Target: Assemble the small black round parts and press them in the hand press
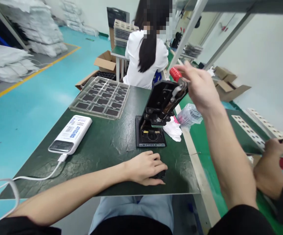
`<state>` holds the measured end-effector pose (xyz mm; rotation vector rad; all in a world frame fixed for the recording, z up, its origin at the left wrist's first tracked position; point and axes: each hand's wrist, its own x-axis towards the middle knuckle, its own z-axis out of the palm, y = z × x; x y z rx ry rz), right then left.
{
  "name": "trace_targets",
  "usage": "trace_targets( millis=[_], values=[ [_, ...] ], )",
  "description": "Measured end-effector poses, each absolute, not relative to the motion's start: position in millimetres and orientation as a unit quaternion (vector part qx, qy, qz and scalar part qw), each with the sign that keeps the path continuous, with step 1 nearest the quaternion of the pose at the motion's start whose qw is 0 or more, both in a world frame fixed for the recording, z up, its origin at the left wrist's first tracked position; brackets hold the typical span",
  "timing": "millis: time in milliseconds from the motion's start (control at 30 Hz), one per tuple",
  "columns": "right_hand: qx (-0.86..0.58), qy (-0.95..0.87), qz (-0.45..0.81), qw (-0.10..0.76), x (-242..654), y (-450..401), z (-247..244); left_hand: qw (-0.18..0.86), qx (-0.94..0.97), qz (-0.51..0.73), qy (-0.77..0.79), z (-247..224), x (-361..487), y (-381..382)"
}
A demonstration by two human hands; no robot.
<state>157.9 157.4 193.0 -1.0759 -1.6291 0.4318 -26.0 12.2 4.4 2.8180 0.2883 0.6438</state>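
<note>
The right hand (200,88) sits at 1 o'clock, its fingers wrapped around the red-handled lever (175,74) of a black hinged press (159,104), apparently keeping the lid raised so the recess (152,135) in its base stays exposed; the left hand (143,168) at 6 o'clock curls closed over a small black object (160,174) on the green counter (33,182); a clear tray of dark cells (90,111) lies at 12 o'clock, within easy reach of the press; a white power bank (70,133) rests at 10 o'clock.

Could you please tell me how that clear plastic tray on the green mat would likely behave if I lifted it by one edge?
The clear plastic tray looks thin and moulded, so it will probably feel light and flex a little. The dark squares sit in shallow pockets and could likely slide out if it tilts.
</note>
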Motion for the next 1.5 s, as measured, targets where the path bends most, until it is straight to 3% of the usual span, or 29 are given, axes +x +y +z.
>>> trace_targets(
  millis=[67,133,200,333,567,800,967,1167,1300,1400,1500],
  values=[
    [-0.486,-0.598,0.182,0.611,165.4,146.2,161.7,0.094,0.965,0.22,0.108,3.6,-24.9,10.7],
    [-0.494,-0.535,0.087,0.68,175.7,119.7,127.7,0.074,0.964,0.222,0.124,1.2,-23.1,9.6],
    [-0.498,-0.571,0.056,0.65,187.3,88.7,96.2,0.057,0.962,0.228,0.137,-1.9,-21.1,9.3],
    [-0.524,-0.715,-0.023,0.463,198.3,45.6,55.4,0.053,0.958,0.248,0.137,-6.5,-18.1,10.8],
    [-0.527,-0.821,-0.11,0.193,152.3,43.0,45.7,0.118,0.955,0.25,0.106,-6.5,-19.8,15.5],
    [-0.604,-0.787,-0.083,0.1,131.2,46.1,50.7,0.185,0.945,0.259,0.077,-5.4,-26.0,24.5],
    [-0.621,-0.775,-0.019,0.118,124.9,49.7,54.6,0.204,0.948,0.234,0.079,-3.2,-29.5,26.0],
    [-0.54,-0.771,0.115,0.318,154.3,23.6,48.4,0.221,0.942,0.214,0.131,2.4,-38.0,27.4],
    [-0.575,-0.702,0.087,0.411,216.9,-18.1,39.4,0.267,0.935,0.181,0.147,7.3,-43.6,31.7],
    [-0.682,-0.609,-0.022,0.406,299.2,-36.8,28.4,0.303,0.926,0.17,0.149,7.8,-45.2,33.6],
    [-0.807,-0.504,-0.107,0.29,385.8,-37.0,19.7,0.298,0.923,0.182,0.163,5.4,-44.3,33.9]
  ],
)
